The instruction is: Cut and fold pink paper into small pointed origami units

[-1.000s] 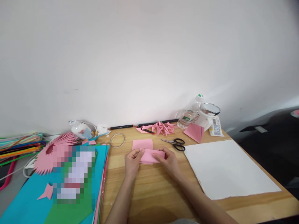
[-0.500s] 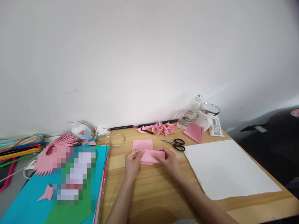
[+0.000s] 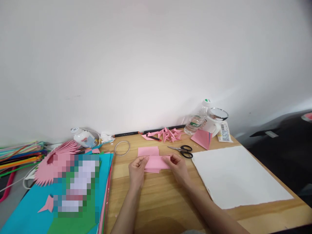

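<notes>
Head view: we see a wooden table (image 3: 158, 201) with a large white sheet (image 3: 236, 177) on the right and a white mug (image 3: 214, 122) at the back, contents unseen. Our left hand (image 3: 136, 169) and right hand (image 3: 178, 165) pinch the ends of a pink paper strip (image 3: 156, 162), lying left-to-right mid-table.

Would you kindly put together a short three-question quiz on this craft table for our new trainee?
1. True or false: the black-handled scissors lie on the white sheet.
2. What do the left hand and right hand hold between them?
3. The wire ring lies: A) left of the hands, B) right of them, C) on the blue paper.

Key: 1. False, they lie on the wooden table. 2. A folded pink paper. 3. A.
</notes>
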`<state>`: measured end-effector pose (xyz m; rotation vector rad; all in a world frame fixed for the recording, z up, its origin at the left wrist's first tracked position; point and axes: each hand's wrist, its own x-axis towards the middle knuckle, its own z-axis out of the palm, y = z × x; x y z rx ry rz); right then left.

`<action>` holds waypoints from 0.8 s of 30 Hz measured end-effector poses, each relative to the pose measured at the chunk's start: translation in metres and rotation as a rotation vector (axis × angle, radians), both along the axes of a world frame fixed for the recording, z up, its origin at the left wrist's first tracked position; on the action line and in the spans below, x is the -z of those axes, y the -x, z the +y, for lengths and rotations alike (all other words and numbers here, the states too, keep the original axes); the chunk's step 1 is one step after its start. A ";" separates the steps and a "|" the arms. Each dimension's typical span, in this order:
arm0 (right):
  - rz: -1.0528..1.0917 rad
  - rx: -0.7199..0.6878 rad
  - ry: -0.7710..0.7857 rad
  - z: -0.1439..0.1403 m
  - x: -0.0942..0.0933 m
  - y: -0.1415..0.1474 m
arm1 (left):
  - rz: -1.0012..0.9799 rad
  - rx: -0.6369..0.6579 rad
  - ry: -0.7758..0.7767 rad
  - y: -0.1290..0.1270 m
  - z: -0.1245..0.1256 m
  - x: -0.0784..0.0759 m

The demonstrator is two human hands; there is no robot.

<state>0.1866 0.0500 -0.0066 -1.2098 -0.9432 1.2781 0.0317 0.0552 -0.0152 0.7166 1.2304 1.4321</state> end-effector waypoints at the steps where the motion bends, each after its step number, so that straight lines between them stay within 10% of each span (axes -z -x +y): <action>1: 0.002 0.000 0.007 0.000 0.000 0.000 | 0.003 0.000 -0.001 0.000 0.000 0.000; 24: -0.061 0.007 -0.044 0.007 0.005 0.000 | 0.165 -0.022 -0.095 0.001 -0.001 -0.002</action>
